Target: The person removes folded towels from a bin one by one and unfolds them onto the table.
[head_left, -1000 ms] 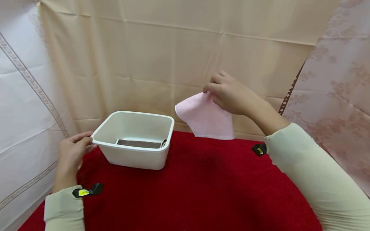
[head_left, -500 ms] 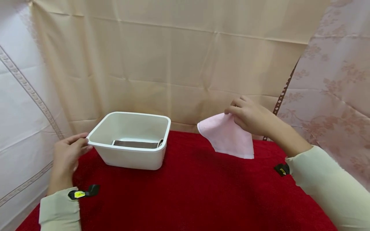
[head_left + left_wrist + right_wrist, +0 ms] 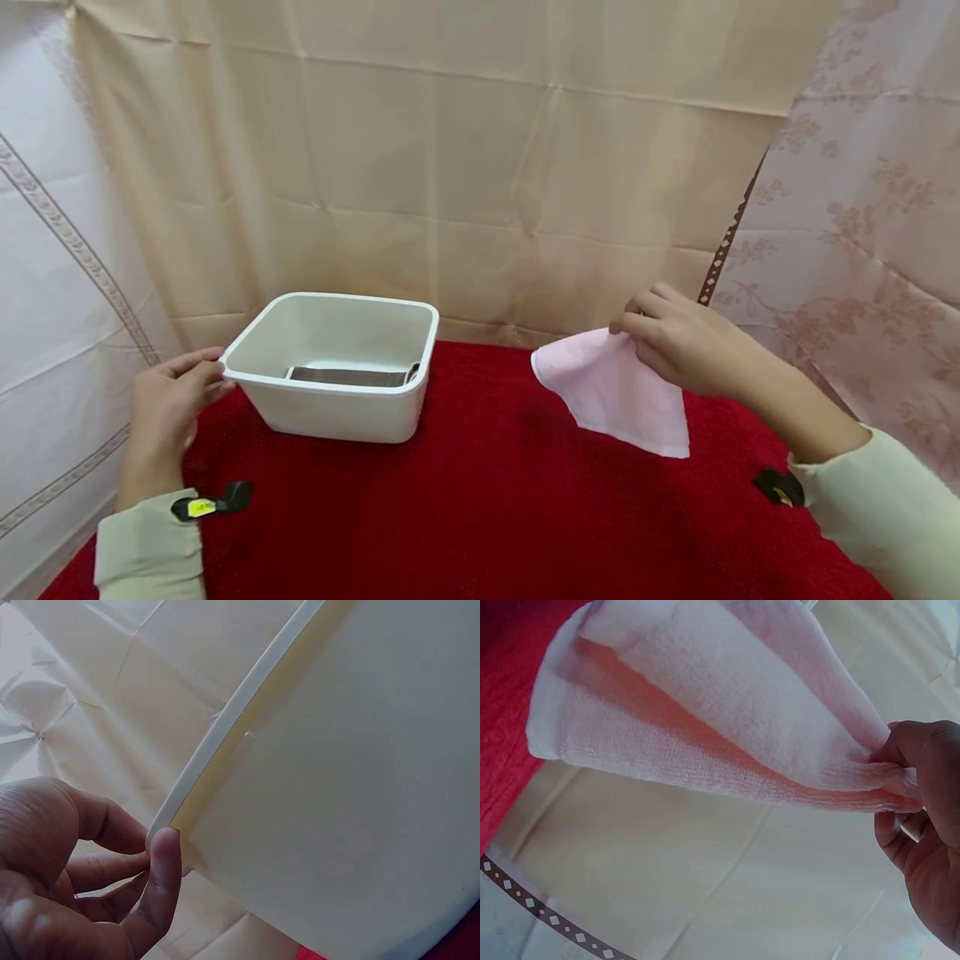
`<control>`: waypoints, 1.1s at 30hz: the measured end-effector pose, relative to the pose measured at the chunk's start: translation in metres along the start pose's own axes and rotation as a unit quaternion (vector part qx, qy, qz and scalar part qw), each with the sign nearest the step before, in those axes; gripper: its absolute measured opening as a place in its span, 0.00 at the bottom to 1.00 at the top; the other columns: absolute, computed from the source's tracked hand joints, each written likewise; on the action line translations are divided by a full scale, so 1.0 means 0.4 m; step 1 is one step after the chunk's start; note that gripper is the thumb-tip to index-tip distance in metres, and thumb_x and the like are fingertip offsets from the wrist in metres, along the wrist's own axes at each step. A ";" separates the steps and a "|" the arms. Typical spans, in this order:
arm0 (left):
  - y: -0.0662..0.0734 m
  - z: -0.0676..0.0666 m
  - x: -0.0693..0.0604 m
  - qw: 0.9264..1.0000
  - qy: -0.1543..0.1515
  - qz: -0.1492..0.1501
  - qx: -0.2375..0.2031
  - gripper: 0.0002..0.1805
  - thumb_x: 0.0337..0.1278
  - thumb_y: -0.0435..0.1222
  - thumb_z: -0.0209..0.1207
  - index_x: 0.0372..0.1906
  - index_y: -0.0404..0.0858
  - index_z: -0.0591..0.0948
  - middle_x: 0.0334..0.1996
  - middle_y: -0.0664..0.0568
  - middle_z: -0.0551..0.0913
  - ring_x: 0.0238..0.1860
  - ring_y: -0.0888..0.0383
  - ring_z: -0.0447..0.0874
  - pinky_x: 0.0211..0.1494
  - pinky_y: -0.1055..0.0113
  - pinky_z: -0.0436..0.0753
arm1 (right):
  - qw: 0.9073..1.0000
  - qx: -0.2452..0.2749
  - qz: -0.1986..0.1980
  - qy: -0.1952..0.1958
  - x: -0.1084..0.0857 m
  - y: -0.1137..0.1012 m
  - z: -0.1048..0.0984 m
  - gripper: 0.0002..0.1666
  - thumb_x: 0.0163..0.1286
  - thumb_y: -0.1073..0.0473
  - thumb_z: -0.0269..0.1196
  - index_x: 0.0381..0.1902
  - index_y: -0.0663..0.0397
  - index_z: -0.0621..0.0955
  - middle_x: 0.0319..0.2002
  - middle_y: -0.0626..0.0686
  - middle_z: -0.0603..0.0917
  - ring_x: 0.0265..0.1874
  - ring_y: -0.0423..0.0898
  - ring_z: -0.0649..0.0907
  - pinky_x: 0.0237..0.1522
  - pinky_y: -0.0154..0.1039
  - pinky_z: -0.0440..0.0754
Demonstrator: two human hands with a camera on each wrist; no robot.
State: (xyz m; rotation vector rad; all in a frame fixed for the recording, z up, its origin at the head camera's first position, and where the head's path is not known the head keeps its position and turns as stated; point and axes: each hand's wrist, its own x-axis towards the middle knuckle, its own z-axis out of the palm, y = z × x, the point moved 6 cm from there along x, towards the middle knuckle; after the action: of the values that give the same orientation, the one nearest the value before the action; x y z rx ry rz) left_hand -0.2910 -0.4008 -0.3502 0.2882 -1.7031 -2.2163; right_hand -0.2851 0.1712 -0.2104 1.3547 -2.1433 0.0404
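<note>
While the rounded rim of a smooth cream-white tub (image 3: 330, 414) is pinched at its 9 o'clock corner between the thumb and fingers of the left hand (image 3: 167, 404), a pink towel (image 3: 611, 387) is held at 4 o'clock in the head view by the right hand (image 3: 686, 346). The towel's gathered top edge is gripped by the fingertips, and its soft looped pile is seen draped in loose folds over the red, plush-covered counter (image 3: 480, 517); whether the counter is touched cannot be told. Inside the tub, a flat brownish strip (image 3: 348, 377) is laid crosswise, its front partly hidden. Creased beige fabric (image 3: 480, 150) is hung at 12 o'clock.
</note>
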 end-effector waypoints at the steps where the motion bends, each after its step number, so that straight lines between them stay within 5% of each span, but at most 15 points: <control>1: -0.001 0.001 0.001 1.000 -0.001 0.002 0.001 0.18 0.64 0.21 0.57 0.29 0.44 0.90 0.27 0.56 0.86 0.21 0.60 0.86 0.29 0.70 0.87 | 1.000 0.000 0.001 -0.001 -0.007 -0.009 -0.006 0.16 0.58 0.72 0.58 0.42 0.55 0.84 0.38 0.51 0.80 0.38 0.50 0.76 0.36 0.44 0.77; 6: -0.008 0.008 0.006 1.000 -0.001 0.000 0.010 0.18 0.64 0.22 0.57 0.29 0.45 0.89 0.27 0.57 0.85 0.21 0.60 0.86 0.29 0.70 0.87 | 1.000 0.006 -0.001 0.005 -0.040 -0.047 -0.032 0.15 0.59 0.69 0.57 0.42 0.55 0.84 0.38 0.49 0.81 0.37 0.48 0.76 0.36 0.42 0.76; 14: -0.002 0.006 0.007 1.000 -0.010 -0.007 0.000 0.18 0.65 0.22 0.57 0.29 0.45 0.90 0.26 0.56 0.86 0.22 0.60 0.87 0.29 0.70 0.87 | 0.999 0.039 0.015 0.029 -0.082 -0.087 -0.066 0.22 0.75 0.55 0.43 0.42 0.49 0.85 0.37 0.42 0.80 0.36 0.40 0.72 0.37 0.30 0.69; 18: 0.004 0.003 0.006 1.000 -0.017 -0.002 -0.017 0.19 0.64 0.21 0.56 0.29 0.44 0.90 0.26 0.55 0.86 0.22 0.60 0.87 0.29 0.70 0.86 | 0.997 0.059 0.035 0.024 -0.103 -0.081 -0.065 0.14 0.72 0.60 0.52 0.42 0.46 0.85 0.38 0.41 0.79 0.37 0.38 0.71 0.37 0.28 0.68; 24: 0.011 -0.005 0.005 1.000 -0.010 -0.004 -0.020 0.18 0.64 0.21 0.57 0.29 0.43 0.90 0.27 0.55 0.86 0.22 0.60 0.87 0.29 0.70 0.86 | 0.995 0.068 0.073 0.001 -0.139 -0.023 -0.008 0.23 0.51 0.75 0.69 0.41 0.44 0.83 0.39 0.40 0.79 0.38 0.38 0.72 0.40 0.31 0.68; 33: 0.011 -0.013 0.001 1.000 -0.005 -0.009 -0.016 0.18 0.65 0.21 0.57 0.29 0.44 0.90 0.27 0.55 0.86 0.22 0.60 0.87 0.29 0.70 0.87 | 0.988 0.073 0.136 -0.018 -0.235 0.104 0.136 0.21 0.52 0.78 0.71 0.39 0.50 0.84 0.39 0.46 0.82 0.40 0.45 0.80 0.42 0.44 0.76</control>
State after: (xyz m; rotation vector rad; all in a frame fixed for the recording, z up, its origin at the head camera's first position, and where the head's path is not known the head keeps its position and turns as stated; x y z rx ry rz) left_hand -0.2890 -0.4067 -0.3472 0.2850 -1.6760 -2.2584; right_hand -0.3167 0.2497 -0.2901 1.1370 -2.3822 0.2874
